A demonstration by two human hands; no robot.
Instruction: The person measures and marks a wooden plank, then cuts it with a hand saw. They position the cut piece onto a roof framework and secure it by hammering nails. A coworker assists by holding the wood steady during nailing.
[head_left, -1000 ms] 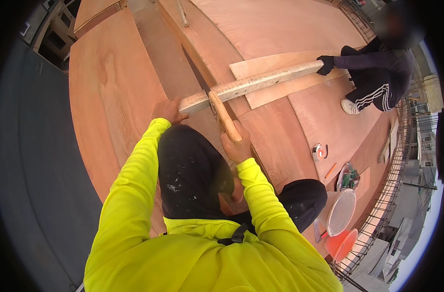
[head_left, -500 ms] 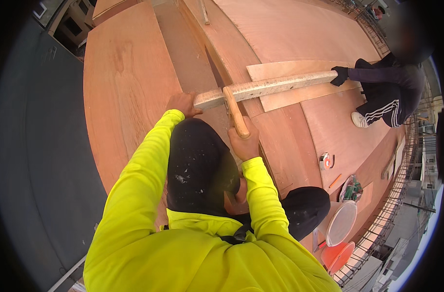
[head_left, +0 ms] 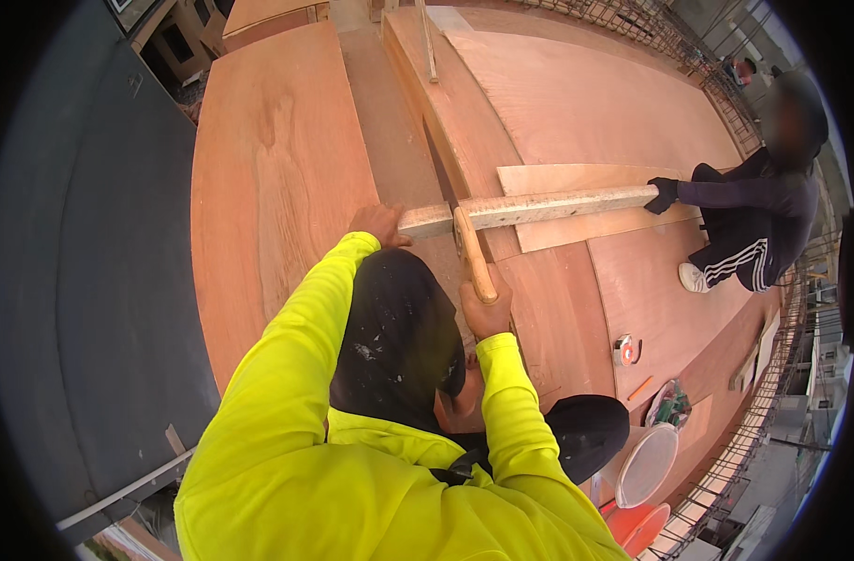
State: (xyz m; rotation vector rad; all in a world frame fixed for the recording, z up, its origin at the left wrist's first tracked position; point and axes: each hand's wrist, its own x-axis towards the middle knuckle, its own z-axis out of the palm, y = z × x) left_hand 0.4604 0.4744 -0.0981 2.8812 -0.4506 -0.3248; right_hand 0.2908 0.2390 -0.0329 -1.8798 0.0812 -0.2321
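The beam (head_left: 563,206) lies across the gap between the plywood panels, its near end by the person's left knee and its far end held by a co-worker's gloved hand (head_left: 663,195). The saw (head_left: 476,262) stands against it a short way in from the near end, blade seen almost edge-on, so the sawing looks to be in hand rather than finished. The piece to the left of the blade lines up roughly with the rest and shows no clear parting; how deep the cut goes, I cannot tell, as the saw hides it. What seems left is whatever part of that cut remains. The right hand (head_left: 486,304) has its grip closed around the wooden handle, below the beam. The left hand (head_left: 380,224) rests at the beam's near end, its grip only partly curled, thumb along the lower side and fingers over the end; how firmly it holds cannot be told. To the right, on the plywood (head_left: 665,299), lie a tape measure (head_left: 624,350) and a pencil (head_left: 640,388), both out of hand, with a pale bucket (head_left: 648,465) and a red bucket (head_left: 640,528) near the right knee.
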